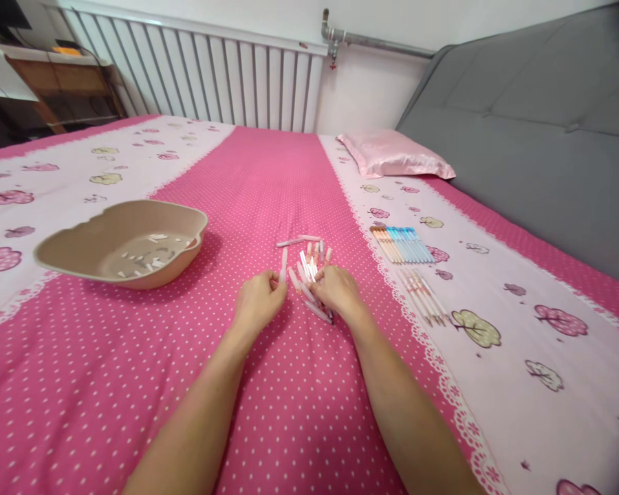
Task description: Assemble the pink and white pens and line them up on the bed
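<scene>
My left hand (261, 298) is closed on a pale pink pen (283, 264), held upright between thumb and fingers. To its right, my right hand (336, 287) reaches into a loose pile of pink and white pens (309, 275), its fingers bent over some of them; whether it grips one is hidden. Two more pale pens (299, 240) lie end to end just beyond the pile. On the right lies a row of blue and orange-tipped pens (402, 245), side by side. Nearer me is a second row of white and pink pens (423, 297).
A beige basin (118, 240) with small white pieces inside stands on the left of the pink dotted bedspread (268, 179). A pink pillow (395, 155) lies at the far right against a grey headboard (536, 117). Behind the bed is a white radiator (201, 69).
</scene>
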`<state>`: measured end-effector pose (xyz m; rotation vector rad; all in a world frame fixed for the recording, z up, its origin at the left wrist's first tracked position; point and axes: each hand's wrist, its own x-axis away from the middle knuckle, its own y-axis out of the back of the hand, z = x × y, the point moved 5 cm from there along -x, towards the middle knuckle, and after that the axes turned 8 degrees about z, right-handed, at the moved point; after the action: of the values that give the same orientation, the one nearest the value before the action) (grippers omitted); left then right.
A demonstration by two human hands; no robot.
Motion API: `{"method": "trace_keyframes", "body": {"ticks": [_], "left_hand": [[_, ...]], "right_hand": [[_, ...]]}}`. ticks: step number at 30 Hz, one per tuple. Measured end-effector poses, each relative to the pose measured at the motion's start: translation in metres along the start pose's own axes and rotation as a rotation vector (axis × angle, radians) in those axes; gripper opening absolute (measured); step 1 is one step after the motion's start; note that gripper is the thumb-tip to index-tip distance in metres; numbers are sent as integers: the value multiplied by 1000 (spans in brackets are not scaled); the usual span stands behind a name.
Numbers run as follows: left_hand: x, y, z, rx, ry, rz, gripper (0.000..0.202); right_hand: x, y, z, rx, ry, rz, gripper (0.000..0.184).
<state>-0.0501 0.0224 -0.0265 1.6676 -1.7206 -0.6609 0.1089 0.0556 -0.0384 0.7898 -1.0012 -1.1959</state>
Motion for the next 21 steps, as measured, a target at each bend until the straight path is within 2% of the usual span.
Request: {"method": "trace_keyframes", "body": {"ticks": [5,10,15,21], "left_hand": [[-3,-9,0,357,-72,110,8],[2,-15,-5,708,-27,253,8],[6,-13,-10,839,-15,297,8],[4,-10,-9,857,-22,222,5]], "right_hand": [[-2,0,-3,-49,9,-31,18],[-3,1,-5,-72,21,-60,15],[-4,1,-6,-90,7,-67,15],[-6,1,-6,-82,17,-62,21]]}}
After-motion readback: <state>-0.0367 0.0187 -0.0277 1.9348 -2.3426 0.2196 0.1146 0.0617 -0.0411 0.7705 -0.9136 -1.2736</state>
